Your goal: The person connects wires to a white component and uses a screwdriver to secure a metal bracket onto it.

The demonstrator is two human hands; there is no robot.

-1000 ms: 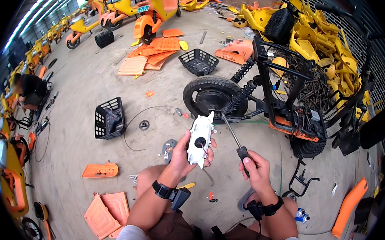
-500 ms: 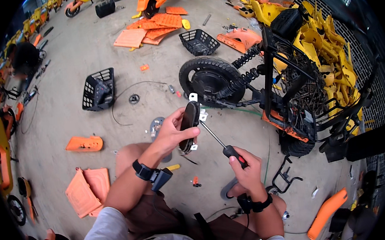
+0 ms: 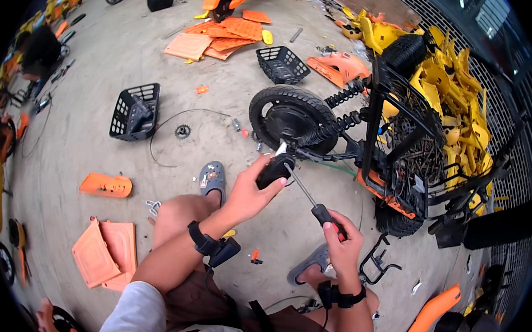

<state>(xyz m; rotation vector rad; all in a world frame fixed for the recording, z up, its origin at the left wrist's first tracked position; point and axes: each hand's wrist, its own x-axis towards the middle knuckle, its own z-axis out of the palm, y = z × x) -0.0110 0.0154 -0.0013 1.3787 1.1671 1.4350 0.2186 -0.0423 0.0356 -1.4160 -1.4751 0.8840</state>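
My left hand (image 3: 250,190) is closed around a dark, rounded part (image 3: 275,170) with a pale metal tab at its upper end. What kind of part it is, I cannot make out. A screwdriver (image 3: 320,213) with a black and red handle sits in my right hand (image 3: 347,246), fingers wrapped about the grip. Its shaft slants up to the left and the tip meets the face of the dark part, or lies just in front of it. Behind the part stands the black rear wheel (image 3: 292,120) of a stripped scooter frame (image 3: 377,118).
Black baskets (image 3: 135,116) (image 3: 282,65) lie on the floor ahead, the left one with a power tool (image 3: 143,115) inside. Orange panels (image 3: 104,252) rest at left, more (image 3: 223,36) farther off. Yellow covers (image 3: 459,103) are heaped at right. A bent black stand (image 3: 378,260) lies by my right foot.
The dark part has turned in my left hand, so fewer of its metal tabs show. It now overlaps the wheel's lower edge. The screwdriver tip has come onto or over its face.
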